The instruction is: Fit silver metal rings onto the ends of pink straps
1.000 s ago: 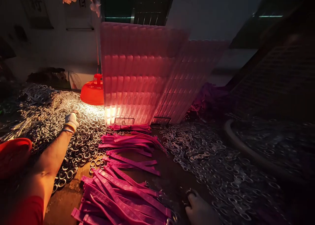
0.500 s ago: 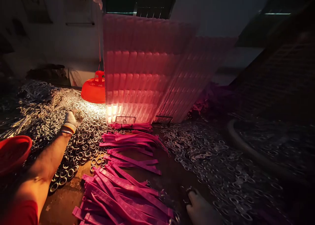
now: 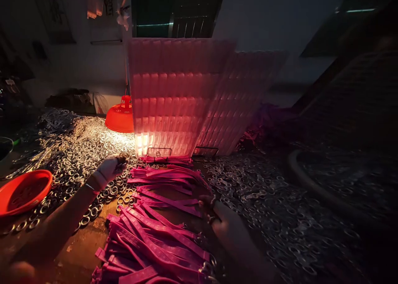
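My left hand, in a pale glove, is closed near the edge of a heap of metal rings, with a metal ring showing at its fingertips. Just right of the pink straps, my right hand is in shadow, fingers curled. Small dark metal pieces show at those fingers, too dim to name. More pink straps lie in a loose pile between my forearms, with metal rings at their right ends.
A red hanging lamp lights the rings at the back left. Ribbed translucent panels stand upright behind the straps. A red bowl sits at left. Many metal parts cover the right side, near a curved pale rim.
My left hand has drawn back from the ring heap and moved right, toward the straps. My right hand has moved forward and left, up to the strap ends. The view has shifted slightly.
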`<state>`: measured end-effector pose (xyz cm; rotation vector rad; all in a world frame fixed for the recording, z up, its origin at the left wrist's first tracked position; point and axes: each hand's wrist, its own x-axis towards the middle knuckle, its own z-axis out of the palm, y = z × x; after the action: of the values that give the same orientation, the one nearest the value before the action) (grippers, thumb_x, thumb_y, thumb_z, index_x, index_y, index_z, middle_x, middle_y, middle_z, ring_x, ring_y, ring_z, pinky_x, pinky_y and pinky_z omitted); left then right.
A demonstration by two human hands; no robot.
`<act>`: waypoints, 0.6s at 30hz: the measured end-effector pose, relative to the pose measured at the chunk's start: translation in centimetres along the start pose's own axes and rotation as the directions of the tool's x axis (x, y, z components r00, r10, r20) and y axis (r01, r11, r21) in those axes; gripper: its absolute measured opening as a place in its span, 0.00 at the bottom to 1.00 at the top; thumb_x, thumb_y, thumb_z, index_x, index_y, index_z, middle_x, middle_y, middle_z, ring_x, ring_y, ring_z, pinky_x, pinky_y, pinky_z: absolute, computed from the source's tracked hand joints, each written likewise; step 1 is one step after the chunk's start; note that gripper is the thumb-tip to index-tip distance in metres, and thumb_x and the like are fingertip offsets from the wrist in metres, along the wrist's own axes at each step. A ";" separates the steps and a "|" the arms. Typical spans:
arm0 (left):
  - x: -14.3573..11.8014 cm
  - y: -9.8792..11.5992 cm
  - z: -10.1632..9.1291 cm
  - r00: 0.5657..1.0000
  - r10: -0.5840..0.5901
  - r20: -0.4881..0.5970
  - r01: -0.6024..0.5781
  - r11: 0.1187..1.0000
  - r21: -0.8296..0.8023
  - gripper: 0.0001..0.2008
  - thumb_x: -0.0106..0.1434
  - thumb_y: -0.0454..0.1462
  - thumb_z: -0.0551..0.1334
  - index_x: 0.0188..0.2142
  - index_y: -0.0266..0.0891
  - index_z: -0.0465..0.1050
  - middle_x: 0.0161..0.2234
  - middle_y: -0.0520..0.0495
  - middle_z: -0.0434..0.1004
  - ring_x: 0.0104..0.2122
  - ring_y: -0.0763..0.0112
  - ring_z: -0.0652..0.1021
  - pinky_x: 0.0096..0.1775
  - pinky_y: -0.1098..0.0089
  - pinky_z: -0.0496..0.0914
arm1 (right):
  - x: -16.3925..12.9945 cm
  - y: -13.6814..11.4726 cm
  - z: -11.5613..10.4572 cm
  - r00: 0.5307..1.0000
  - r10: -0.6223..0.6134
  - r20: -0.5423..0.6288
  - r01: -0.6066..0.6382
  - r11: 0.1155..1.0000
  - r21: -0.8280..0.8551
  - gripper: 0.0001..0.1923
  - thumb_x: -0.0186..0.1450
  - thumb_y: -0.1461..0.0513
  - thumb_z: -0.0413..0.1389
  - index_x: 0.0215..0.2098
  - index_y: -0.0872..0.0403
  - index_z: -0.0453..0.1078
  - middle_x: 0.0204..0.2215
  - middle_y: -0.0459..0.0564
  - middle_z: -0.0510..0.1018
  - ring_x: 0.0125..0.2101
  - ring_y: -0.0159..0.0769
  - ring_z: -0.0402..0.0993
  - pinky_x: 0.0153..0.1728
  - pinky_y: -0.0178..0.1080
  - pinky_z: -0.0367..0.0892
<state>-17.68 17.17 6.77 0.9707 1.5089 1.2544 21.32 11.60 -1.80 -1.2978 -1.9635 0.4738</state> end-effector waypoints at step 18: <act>-8.4 -6.2 11.0 0.713 -0.253 0.654 0.590 0.720 -0.364 0.13 0.60 0.41 0.66 0.39 0.32 0.75 0.24 0.47 0.75 0.16 0.77 0.71 0.13 0.80 0.55 | 4.1 -7.8 2.5 0.997 -0.025 0.073 -0.015 0.862 0.506 0.23 0.54 0.72 0.49 0.45 0.54 0.73 0.39 0.49 0.81 0.41 0.39 0.76 0.43 0.40 0.71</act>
<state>-4.89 11.06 1.34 0.4642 0.7513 0.8483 13.59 12.23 3.12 -0.9436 -1.7336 0.9775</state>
